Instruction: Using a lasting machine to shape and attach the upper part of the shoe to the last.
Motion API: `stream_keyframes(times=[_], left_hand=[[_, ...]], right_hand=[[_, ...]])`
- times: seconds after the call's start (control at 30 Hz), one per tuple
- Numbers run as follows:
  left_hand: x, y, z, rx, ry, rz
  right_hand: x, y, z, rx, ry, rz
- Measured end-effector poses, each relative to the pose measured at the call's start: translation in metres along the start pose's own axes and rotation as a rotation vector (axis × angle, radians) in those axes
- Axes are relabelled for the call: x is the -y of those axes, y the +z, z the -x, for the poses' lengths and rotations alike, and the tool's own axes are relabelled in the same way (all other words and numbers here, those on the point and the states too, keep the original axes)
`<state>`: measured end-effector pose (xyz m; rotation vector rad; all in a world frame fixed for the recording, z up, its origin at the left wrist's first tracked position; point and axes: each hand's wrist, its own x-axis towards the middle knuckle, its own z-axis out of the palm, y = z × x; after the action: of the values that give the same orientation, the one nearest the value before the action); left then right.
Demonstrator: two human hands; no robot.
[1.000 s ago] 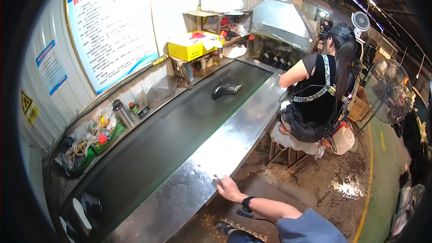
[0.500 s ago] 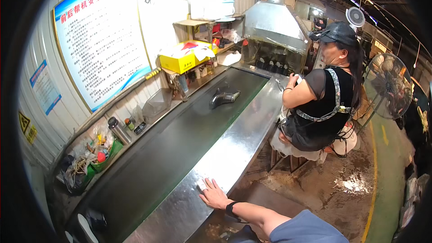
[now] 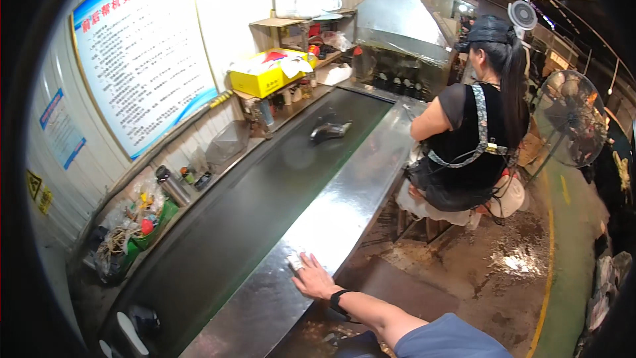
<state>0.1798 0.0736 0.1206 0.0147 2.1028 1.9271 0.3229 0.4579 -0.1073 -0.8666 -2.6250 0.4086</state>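
My right hand (image 3: 315, 279) lies palm down on a shiny metal ledge (image 3: 262, 311), with its fingers stretched out. At the fingertips is a small white patch (image 3: 294, 262); whether it is a finger cover or a scrap is too small to tell. A dark band circles that wrist. My left hand is out of sight. Beyond the ledge runs a dark conveyor belt (image 3: 245, 225), carrying a dark glossy shoe (image 3: 330, 131) toward its far end. At the near left end are a pale, sole-shaped piece (image 3: 132, 335) and a blurred dark shoe-like thing (image 3: 144, 318).
A co-worker (image 3: 480, 132) sits at the ledge's far right, hands hidden. Behind the belt are a steel flask (image 3: 173, 186), a green container (image 3: 139, 242) of clutter and a yellow box (image 3: 264, 82). A metal hood (image 3: 403, 26) stands at the far end; a fan (image 3: 568, 118) stands right.
The view has shifted slightly. The co-worker has turned further away, and the hands that showed at the ledge are now hidden. My right hand stays on the ledge.
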Motion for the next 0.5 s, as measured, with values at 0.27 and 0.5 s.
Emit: stream_keyframes(times=[0.27,0.5], left_hand=[[-0.002,-0.014,0.003,-0.020,0.000,0.034],[0.006,-0.041,-0.001,-0.067,-0.064,0.046]], right_hand=[[-0.003,-0.001,0.012,0.004,0.003,0.009],[-0.002,0.002,0.002,0.035,-0.039,0.044]])
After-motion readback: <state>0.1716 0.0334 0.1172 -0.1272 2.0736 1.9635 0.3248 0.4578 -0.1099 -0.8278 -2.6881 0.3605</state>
